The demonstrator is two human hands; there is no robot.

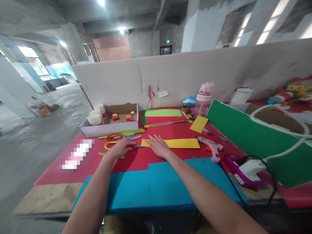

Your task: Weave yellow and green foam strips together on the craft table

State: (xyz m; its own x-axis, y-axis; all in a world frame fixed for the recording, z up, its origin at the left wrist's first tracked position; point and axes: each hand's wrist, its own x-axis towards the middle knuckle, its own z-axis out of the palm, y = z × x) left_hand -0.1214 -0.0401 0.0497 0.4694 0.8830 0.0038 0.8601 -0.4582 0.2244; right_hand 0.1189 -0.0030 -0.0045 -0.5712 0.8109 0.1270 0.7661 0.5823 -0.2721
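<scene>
My right hand (157, 145) lies flat with fingers spread on the left part of a long yellow paper strip (184, 143). Over the middle of a pair of yellow-handled scissors (110, 145) is my left hand (120, 148), fingers apart; whether it touches them I cannot tell. The blade tip points right, at the strip's left end. Just behind lies a second pair of scissors with red handles (113, 136). Thin green strips (131, 131) lie behind it, and a short green piece is partly under my left hand.
A white-sided box (114, 128) holds paper cups and small paper rolls. Stacked coloured sheets (163, 113) lie at the back. On the right are a pink glue gun (211, 148), a purple power strip (246, 172) with cables, and a green panel (243, 139). A pink bottle (203, 99) stands behind.
</scene>
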